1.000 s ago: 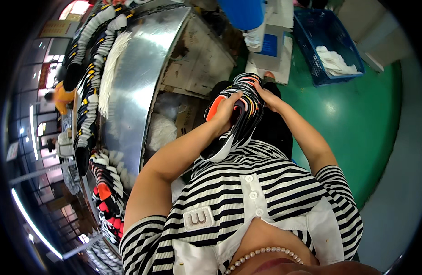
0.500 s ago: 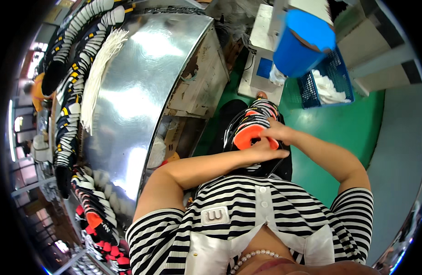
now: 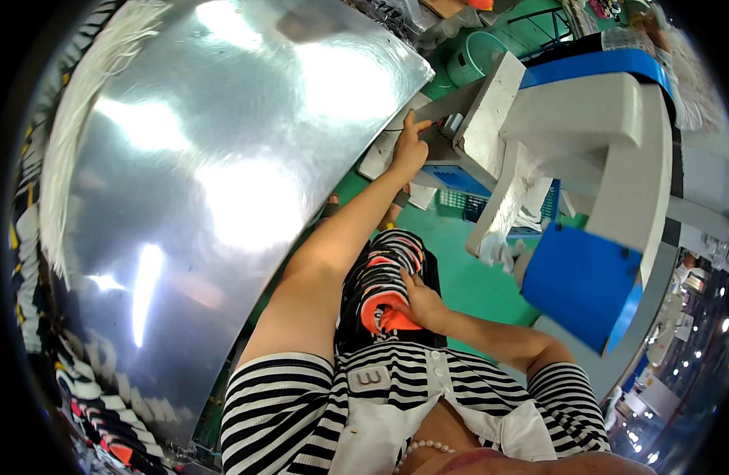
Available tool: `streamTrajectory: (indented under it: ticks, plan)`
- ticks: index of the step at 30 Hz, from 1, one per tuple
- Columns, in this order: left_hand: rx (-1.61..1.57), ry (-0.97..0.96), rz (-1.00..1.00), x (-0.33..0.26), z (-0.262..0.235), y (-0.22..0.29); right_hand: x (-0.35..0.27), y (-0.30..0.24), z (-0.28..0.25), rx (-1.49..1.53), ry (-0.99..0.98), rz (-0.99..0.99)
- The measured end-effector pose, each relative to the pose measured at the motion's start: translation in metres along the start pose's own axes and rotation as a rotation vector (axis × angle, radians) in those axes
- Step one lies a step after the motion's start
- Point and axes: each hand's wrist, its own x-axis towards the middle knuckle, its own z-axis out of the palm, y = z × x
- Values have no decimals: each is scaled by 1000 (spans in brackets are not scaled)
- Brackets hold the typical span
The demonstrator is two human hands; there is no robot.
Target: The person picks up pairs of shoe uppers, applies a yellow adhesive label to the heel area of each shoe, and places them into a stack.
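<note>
My left hand (image 3: 412,150) reaches forward past the metal tabletop's edge to the beige machine (image 3: 483,119). Its index finger is stretched out and the other fingers are partly bent, with nothing seen in them. Whether a fingertip touches the machine cannot be made out. On my lap lies a stack of nested shoe uppers (image 3: 380,273), black and white with an orange one (image 3: 376,310) nearest me. My right hand (image 3: 424,306) grips the right side of this stack near its orange end, thumb and fingers around it.
A shiny metal table (image 3: 245,127) fills the left, with a bundle of white cords (image 3: 83,119) along its far-left edge. More stacked shoe uppers (image 3: 103,419) line that side. The machine's blue part (image 3: 578,277) juts out at right. A blue basket (image 3: 550,202) and green bin (image 3: 475,59) stand beyond.
My left hand has left the shoe uppers and moved forward to the machine. My right hand has shifted toward me along the stack. The view has turned, bringing more of the machine into sight.
</note>
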Motion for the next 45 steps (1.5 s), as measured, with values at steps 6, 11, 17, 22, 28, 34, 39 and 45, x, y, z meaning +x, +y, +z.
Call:
streamTrajectory:
  ticks: [6, 11, 17, 22, 28, 34, 39, 45]
  plan:
    - [-48, -69, -120, 33, 20, -1, 19, 5, -30, 107, -42, 66]
    - [227, 9, 168, 25, 26, -5, 28, 16, -37, 1, 38, 12]
    - [244, -58, 175, -5, 29, -3, 21, 35, -27, -90, 123, -55]
    - [14, -350, 28, -136, -1, 74, -3, 76, 0, 53, 300, -125]
    - [526, -581, 217, -331, -12, 135, -13, 118, 15, 39, 529, -359]
    - [717, -680, 180, -362, 0, 147, -87, 117, 5, 151, 473, -163]
    - [-225, -671, -1167, -311, 29, 172, -115, 142, -7, 948, 239, -192]
    - [252, -65, -869, -335, 141, 98, -83, 161, 25, 631, 641, -364]
